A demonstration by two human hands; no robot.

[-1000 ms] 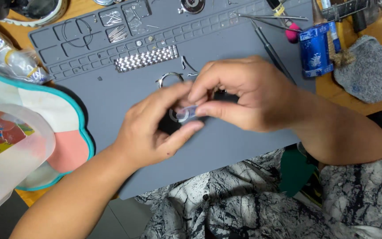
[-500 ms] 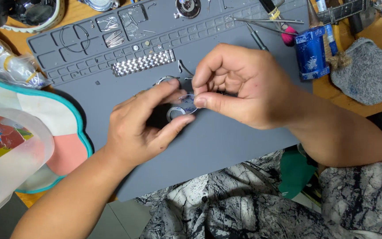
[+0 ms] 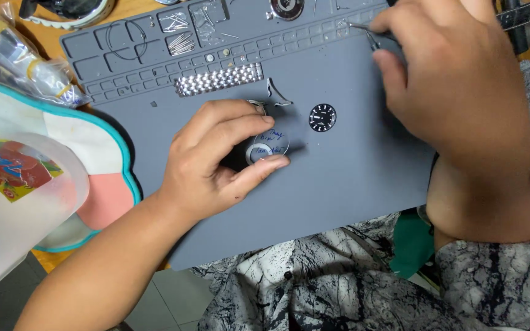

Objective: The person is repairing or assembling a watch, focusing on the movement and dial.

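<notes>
My left hand (image 3: 216,162) rests on the grey work mat (image 3: 351,178) and pinches a small round watch part (image 3: 268,147) with a clear face between thumb and forefinger. A black watch dial (image 3: 322,117) lies loose on the mat just right of it. My right hand (image 3: 461,92) is at the mat's upper right, its thumb and fingers closed on thin metal tweezers (image 3: 358,28) whose tip points left. A silver link bracelet (image 3: 219,79) lies above my left hand.
The mat's top rows are small trays holding pins and bits (image 3: 179,43). A round metal part (image 3: 286,7) sits at the top edge. A translucent plastic jug (image 3: 13,202) and a teal-rimmed tray (image 3: 108,184) stand left. A plastic bag (image 3: 26,67) lies upper left.
My hands have separated. The right hand left the round part and moved up and right to the tweezers. The black dial now lies on the mat; the left hand keeps the round part.
</notes>
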